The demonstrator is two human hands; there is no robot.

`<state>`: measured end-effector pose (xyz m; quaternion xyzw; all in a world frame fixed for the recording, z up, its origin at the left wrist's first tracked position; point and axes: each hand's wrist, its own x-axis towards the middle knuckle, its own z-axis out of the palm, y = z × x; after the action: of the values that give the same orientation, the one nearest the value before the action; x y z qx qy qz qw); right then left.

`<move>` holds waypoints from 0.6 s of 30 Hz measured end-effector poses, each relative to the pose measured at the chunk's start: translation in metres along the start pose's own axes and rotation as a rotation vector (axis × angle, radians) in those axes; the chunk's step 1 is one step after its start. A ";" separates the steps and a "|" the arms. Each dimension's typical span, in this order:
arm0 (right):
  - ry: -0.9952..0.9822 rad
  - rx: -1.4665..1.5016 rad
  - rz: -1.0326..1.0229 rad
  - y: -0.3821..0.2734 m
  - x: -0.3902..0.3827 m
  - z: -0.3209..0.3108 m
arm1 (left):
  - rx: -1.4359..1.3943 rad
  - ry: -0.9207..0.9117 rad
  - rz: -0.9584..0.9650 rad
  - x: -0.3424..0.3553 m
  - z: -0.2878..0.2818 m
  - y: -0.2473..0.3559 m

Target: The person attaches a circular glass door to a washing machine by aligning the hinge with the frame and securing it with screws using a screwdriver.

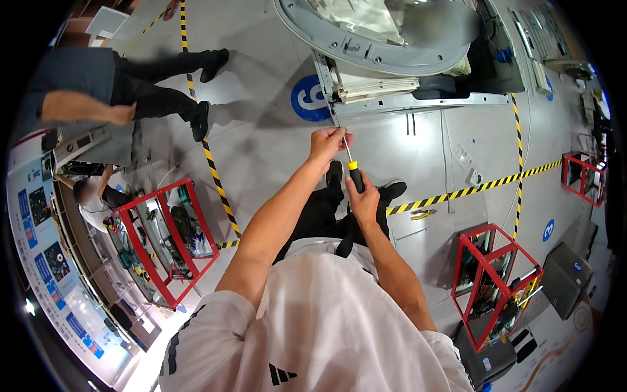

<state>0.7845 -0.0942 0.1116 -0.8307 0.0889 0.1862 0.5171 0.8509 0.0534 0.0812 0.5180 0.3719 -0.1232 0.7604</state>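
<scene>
My right hand (364, 199) is closed around the handle of a screwdriver (356, 176), black with a yellow collar. Its thin metal shaft points up and away from me to the fingertips of my left hand (326, 142). There the left fingers are pinched together by the shaft's tip; anything small between them is hidden. Just beyond them is the near left corner of a partly opened machine that looks like a washing machine (424, 101), with a metal frame edge and a large grey oval rim (372, 60).
Pliers (423, 213) and a thin metal rod (413, 232) lie on the floor to my right. Red-framed tool carts stand at left (171, 245) and right (496, 281). Yellow-black tape (457, 194) marks the floor. Another person (157, 81) stands at the far left.
</scene>
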 end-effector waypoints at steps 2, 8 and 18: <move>0.004 -0.040 -0.037 0.004 0.001 0.001 | 0.006 0.005 0.014 0.001 0.000 0.001; 0.186 -0.094 -0.319 0.028 0.002 0.021 | 0.076 -0.006 -0.030 0.000 -0.002 0.006; -0.244 0.223 0.135 0.020 0.019 -0.018 | 0.071 0.030 -0.030 0.006 0.005 0.007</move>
<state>0.7993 -0.1188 0.0944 -0.7317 0.1010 0.3087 0.5992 0.8614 0.0529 0.0835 0.5408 0.3863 -0.1402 0.7339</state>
